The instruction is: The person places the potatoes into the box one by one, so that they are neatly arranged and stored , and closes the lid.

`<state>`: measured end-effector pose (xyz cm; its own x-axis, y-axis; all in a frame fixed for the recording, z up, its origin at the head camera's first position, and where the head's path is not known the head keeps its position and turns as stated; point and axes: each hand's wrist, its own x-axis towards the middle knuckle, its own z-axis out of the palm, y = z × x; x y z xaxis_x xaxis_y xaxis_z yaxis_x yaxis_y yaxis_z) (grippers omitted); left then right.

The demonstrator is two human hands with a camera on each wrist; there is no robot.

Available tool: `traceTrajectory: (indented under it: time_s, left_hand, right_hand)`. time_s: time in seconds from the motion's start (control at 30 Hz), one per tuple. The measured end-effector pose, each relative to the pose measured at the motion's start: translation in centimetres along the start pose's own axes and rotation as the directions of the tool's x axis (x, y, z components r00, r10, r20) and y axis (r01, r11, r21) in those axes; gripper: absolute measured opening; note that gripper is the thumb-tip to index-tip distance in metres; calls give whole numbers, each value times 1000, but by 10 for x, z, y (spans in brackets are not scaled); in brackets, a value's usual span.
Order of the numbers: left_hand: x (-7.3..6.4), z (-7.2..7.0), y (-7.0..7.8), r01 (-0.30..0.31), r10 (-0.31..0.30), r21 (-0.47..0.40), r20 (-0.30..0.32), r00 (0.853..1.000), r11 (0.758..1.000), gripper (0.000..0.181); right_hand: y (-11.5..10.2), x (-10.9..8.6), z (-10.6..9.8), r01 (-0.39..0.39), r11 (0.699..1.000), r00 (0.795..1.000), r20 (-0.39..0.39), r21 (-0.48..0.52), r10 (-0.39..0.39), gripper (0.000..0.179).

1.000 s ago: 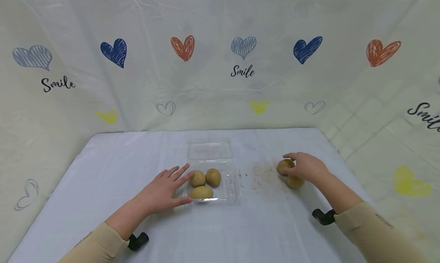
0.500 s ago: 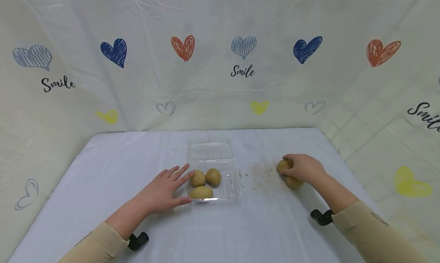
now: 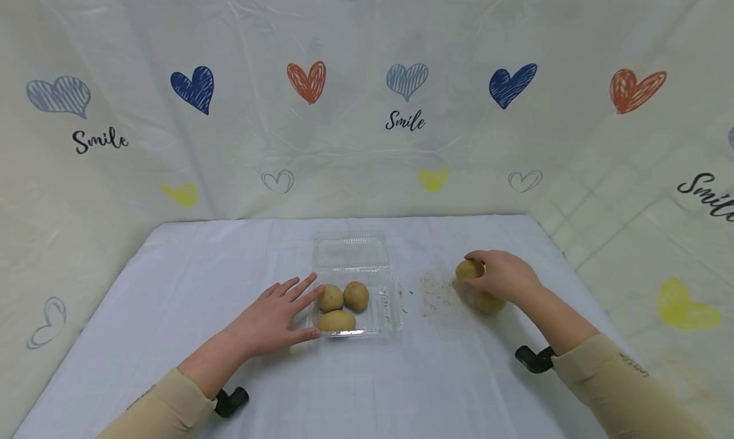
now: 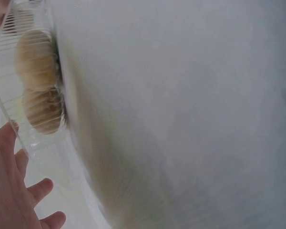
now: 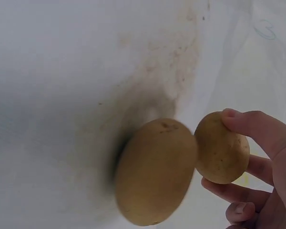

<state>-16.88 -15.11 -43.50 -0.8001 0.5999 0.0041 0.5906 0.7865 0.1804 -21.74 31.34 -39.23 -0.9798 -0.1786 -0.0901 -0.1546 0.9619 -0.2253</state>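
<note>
My right hand [image 3: 504, 274] grips a potato [image 5: 221, 149] between thumb and fingers, just above the cloth. A second potato [image 5: 156, 172] lies on the cloth below that hand, partly covered by it in the head view. My left hand [image 3: 279, 316] is spread, its fingertips touching the left rim of a clear plastic box [image 3: 383, 302]. Three potatoes are inside: one at the back left [image 3: 329, 297], one at the back right [image 3: 356, 296], and a longer potato [image 3: 337, 321] along the front. Through the ribbed wall, the left wrist view shows potatoes [image 4: 36, 59] in the box.
The box's hinged lid [image 3: 351, 250] lies folded back behind it. Brown dirt crumbs [image 3: 438, 292] are scattered on the white cloth [image 3: 367, 388] between the box and my right hand. A curtain with printed hearts [image 3: 344, 152] hangs behind the table.
My right hand has closed round the farther potato and lifted it slightly, shifting it left and away from the other one. My left hand has stayed at the box.
</note>
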Motion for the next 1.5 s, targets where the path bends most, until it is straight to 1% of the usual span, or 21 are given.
traceTrajectory:
  time_s: [0.3,0.53,0.77,0.93,1.07,1.23,1.5]
  left_hand:
    - [-1,1,-2,1,-1,14,-2,1000,1000,84]
    - [0,1,-2,0,0,9,0,1000,1000,84]
    - [0,2,-2,4,-4,7,7,1000,1000,84]
    - [0,4,-3,11,-12,18,8,1000,1000,85]
    - [1,5,-3,14,-14,14,5,1000,1000,84]
    - [1,6,-3,11,-11,8,-1,1000,1000,83]
    - [0,4,-2,7,-7,2,-7,1000,1000,83]
  right_hand:
    - [-24,-6,-10,72,997,997,-23,23,-72,58]
    - [-47,-4,-8,131,990,991,-33,47,-130,55]
    - [-78,2,-3,187,979,982,-27,84,-186,56]
    - [-106,6,1,249,964,969,-14,97,-248,55]
    - [-124,8,5,303,949,953,-12,91,-303,54]
    - [-137,13,10,345,936,938,1,72,-346,51]
    - [-149,17,22,351,936,935,42,-2,-351,50]
